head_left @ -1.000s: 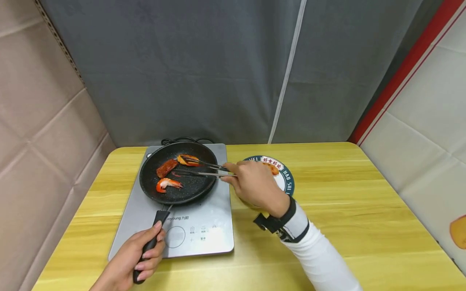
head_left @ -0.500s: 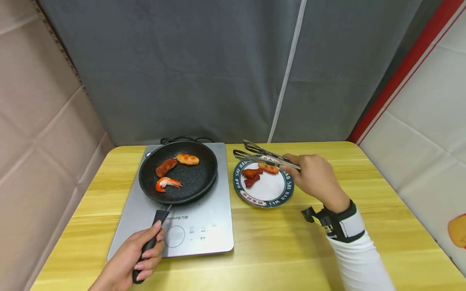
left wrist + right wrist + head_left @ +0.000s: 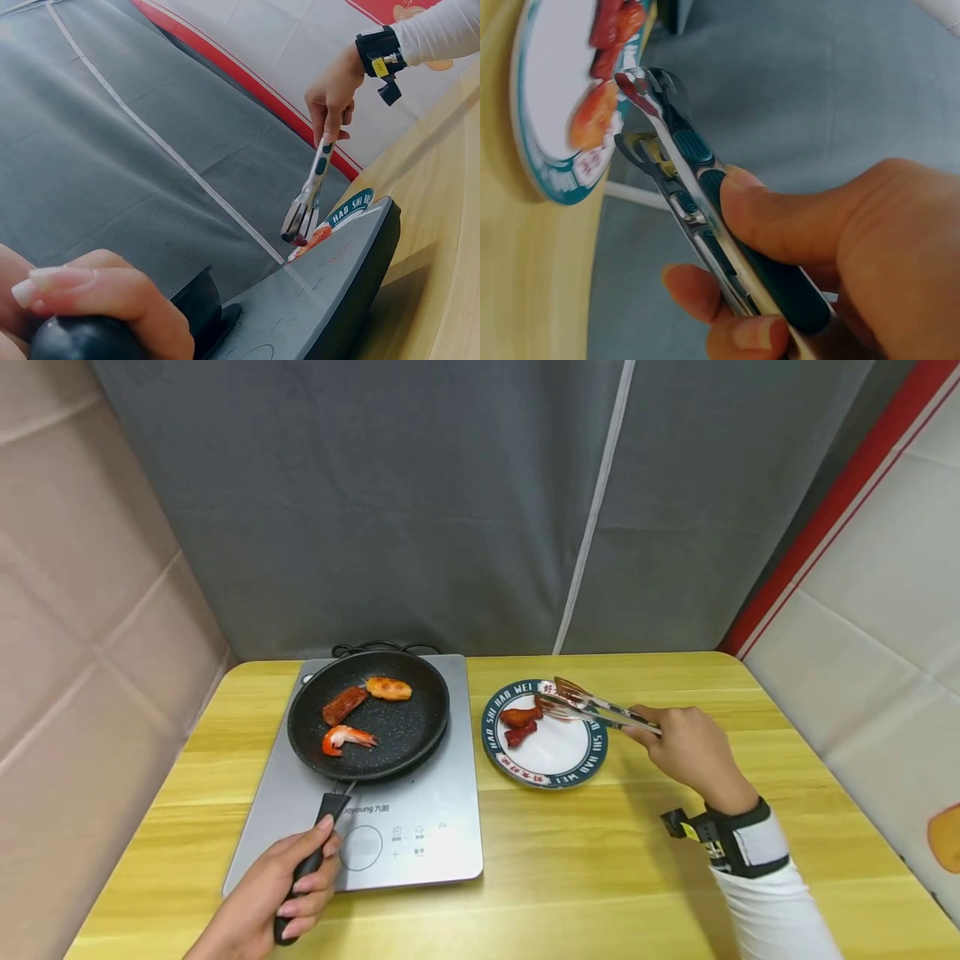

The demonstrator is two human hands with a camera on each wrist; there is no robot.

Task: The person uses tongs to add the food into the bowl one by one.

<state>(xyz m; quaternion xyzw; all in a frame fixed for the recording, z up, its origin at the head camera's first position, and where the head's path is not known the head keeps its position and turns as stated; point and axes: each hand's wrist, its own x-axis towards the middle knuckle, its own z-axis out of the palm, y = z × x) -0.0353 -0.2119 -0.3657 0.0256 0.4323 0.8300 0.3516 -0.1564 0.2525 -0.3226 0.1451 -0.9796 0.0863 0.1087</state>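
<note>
My left hand (image 3: 258,889) grips the black handle (image 3: 330,807) of a frying pan (image 3: 401,739). In the pan lie a cooked shrimp (image 3: 348,739), a reddish-brown piece of meat (image 3: 345,705) and an orange chicken wing piece (image 3: 388,688). My right hand (image 3: 690,752) holds metal tongs (image 3: 607,712) with dark green grips, thumb on one arm and fingers on the other. The tongs' slotted heads are spread over the plate (image 3: 491,739), right at an orange wing piece (image 3: 595,116), which they mostly hide in the head view. Two red drumsticks (image 3: 519,727) lie beside it.
Under the pan is a silver induction cooker (image 3: 435,860), its black cord (image 3: 386,646) coiled behind. The wooden table (image 3: 570,877) meets a grey curtain (image 3: 375,527) at the back. Padded walls rise at both sides.
My right hand has carried the tongs from the wing piece in the pan rightward to the plate, leaving that piece in the pan. My left hand stays on the handle.
</note>
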